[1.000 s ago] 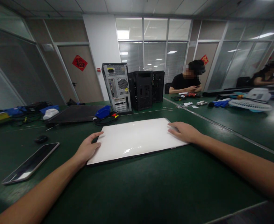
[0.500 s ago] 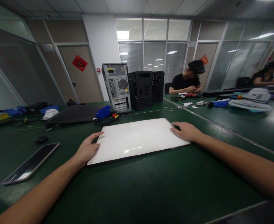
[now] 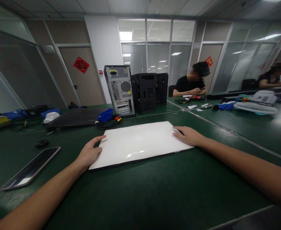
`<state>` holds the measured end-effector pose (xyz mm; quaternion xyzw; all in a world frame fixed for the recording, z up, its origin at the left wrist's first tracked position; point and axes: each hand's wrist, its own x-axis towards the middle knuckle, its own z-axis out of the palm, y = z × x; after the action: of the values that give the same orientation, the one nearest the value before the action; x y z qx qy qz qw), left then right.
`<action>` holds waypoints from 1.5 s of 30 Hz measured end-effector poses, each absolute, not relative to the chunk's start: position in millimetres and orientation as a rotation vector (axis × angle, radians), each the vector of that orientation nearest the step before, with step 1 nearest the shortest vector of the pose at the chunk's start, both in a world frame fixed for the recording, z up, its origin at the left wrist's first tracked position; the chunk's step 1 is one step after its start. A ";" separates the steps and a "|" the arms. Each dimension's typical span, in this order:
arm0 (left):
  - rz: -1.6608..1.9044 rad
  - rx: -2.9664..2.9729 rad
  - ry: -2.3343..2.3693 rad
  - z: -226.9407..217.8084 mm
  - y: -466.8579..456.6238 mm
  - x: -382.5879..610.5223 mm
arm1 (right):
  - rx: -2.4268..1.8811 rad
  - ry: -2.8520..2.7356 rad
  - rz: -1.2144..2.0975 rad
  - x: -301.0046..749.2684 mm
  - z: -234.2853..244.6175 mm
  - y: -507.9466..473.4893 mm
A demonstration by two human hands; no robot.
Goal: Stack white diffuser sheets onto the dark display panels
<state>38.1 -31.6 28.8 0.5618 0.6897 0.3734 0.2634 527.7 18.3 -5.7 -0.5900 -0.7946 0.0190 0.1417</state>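
Note:
A flat rectangular panel (image 3: 138, 140) with a glossy white face and a thin dark edge lies over the green tabletop, slightly tilted in view. My left hand (image 3: 89, 153) grips its left end, with the thumb and a finger on the white face and the other fingers out of sight. At the right end my right hand (image 3: 188, 135) holds the panel, its thumb and finger over the edge. Whether the panel rests fully on the table I cannot tell. To the left lies a phone (image 3: 31, 169) with a dark screen, beside a small round black object (image 3: 42, 143).
Behind the panel stand a silver computer case (image 3: 121, 91) and black cases (image 3: 144, 92). A dark flat panel (image 3: 77, 117) and a blue object (image 3: 105, 115) with cables lie at the back left. Across the table sits a person (image 3: 190, 83); a white fan (image 3: 255, 107) lies at right.
My right hand has shifted very slightly left along the panel's right end. The panel and my left hand look almost unmoved.

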 end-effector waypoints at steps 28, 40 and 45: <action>0.915 1.570 1.846 30.0 -33.5 37.4 | -1.686 -2.392 0.036 526.2 -4.2 15.8; 0.925 1.540 1.848 31.6 -36.3 40.3 | -1.653 -2.389 0.054 527.5 -3.1 17.0; 0.892 1.558 1.867 30.9 -35.5 38.9 | -1.622 -2.393 0.055 529.3 -4.6 20.5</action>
<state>38.9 -35.5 30.9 0.5789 0.6934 0.3315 0.2722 529.3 20.5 -4.6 -0.5566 -0.8211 0.0187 0.1247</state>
